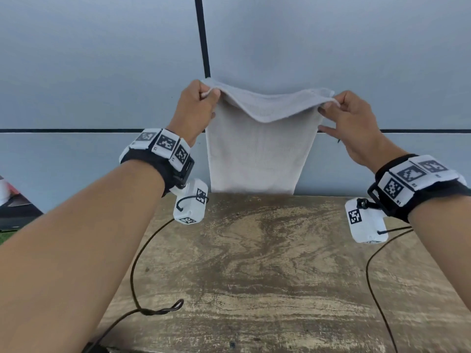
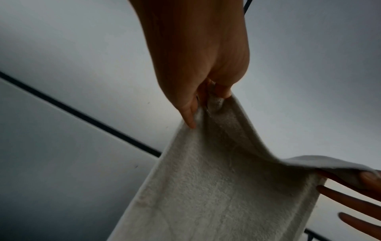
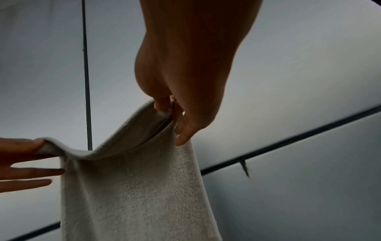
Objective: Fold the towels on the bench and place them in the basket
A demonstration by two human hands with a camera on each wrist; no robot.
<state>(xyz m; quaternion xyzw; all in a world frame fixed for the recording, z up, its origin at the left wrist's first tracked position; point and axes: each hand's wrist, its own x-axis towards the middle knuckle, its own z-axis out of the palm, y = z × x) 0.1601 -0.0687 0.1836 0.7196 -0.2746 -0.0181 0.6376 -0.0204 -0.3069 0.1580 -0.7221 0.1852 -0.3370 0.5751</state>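
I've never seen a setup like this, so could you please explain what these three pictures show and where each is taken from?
No robot here: a person works with bare hands, a white camera under each wrist. The wide picture comes from a head camera looking down; the other two look along each wrist. The left hand and right hand each pinch a top corner of a pale towel, hanging before a grey wall above a worn wooden bench. Black cables trail across the bench.

Both arms reach out and up. The left hand [image 1: 197,108] and right hand [image 1: 349,121] each pinch a top corner of the towel [image 1: 257,159].
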